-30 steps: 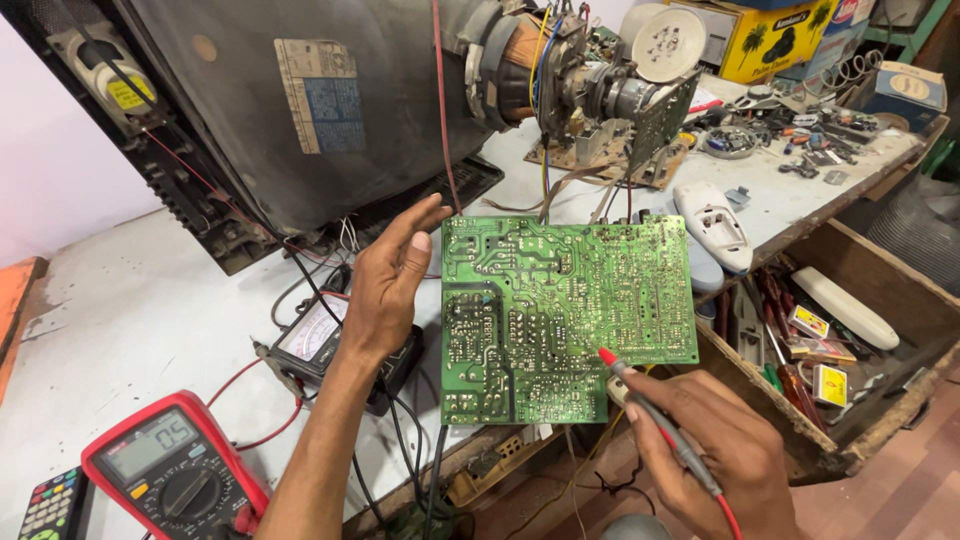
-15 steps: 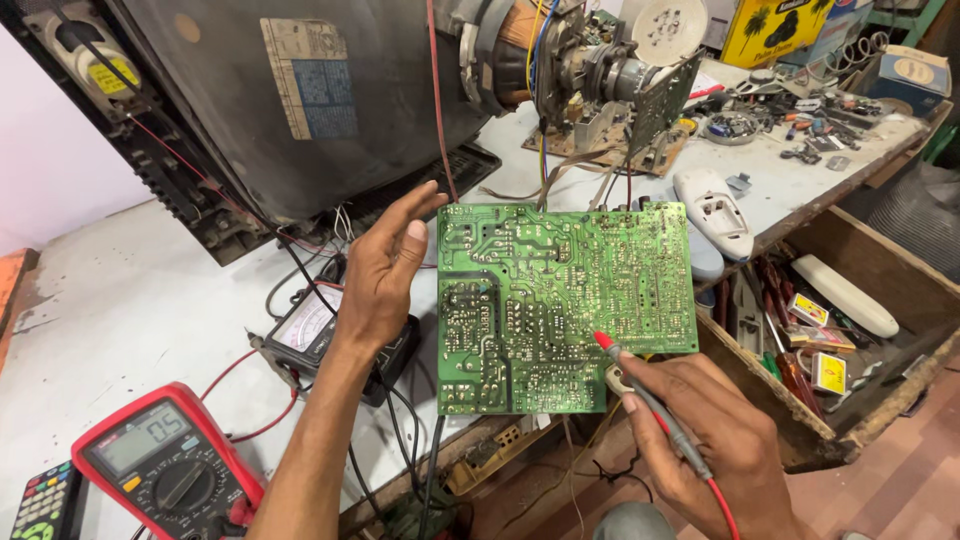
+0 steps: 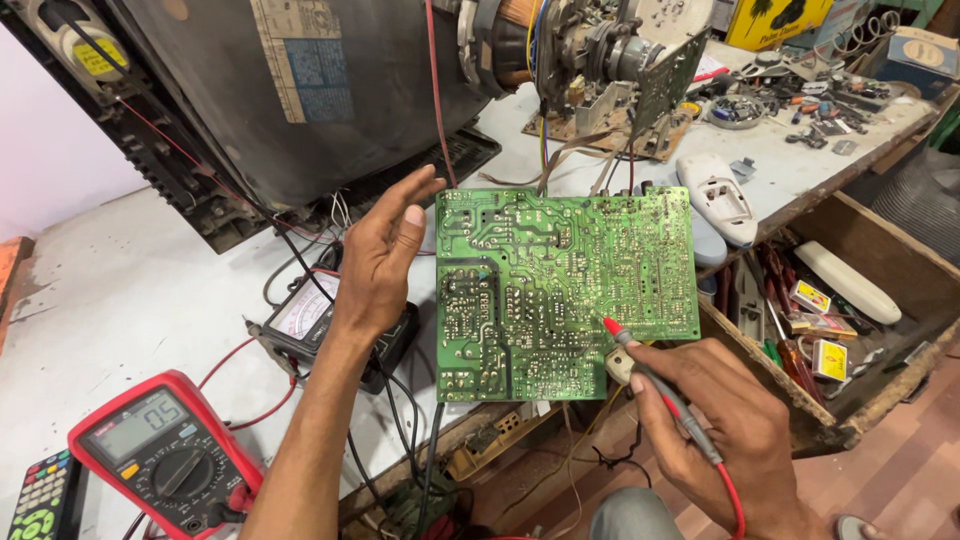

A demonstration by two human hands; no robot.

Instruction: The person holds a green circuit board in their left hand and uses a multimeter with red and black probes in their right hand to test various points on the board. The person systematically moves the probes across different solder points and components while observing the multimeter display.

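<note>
At the front edge of the workbench (image 3: 130, 290), a green circuit board (image 3: 566, 285) stands tilted up with its solder side facing the camera, its lower part hanging past the bench edge. The left hand (image 3: 385, 255) steadies the board by its left edge, fingers spread wide and nearly straight, the thumb lying along the board's side. The right hand (image 3: 725, 430) is below the board's lower right corner, its fingers closed narrowly around a red probe (image 3: 655, 385), whose tip touches the board near its bottom edge, right of the middle. A red lead trails from the probe down past the wrist. Near the bench's front left corner lies a red multimeter (image 3: 165, 455) with a lit display, and an analogue meter (image 3: 310, 320) sits just behind the left forearm. Across the back of the bench looms a dark picture tube (image 3: 300, 90). Right of the board, an open wooden drawer (image 3: 850, 300) holds tools and small boxes.
</note>
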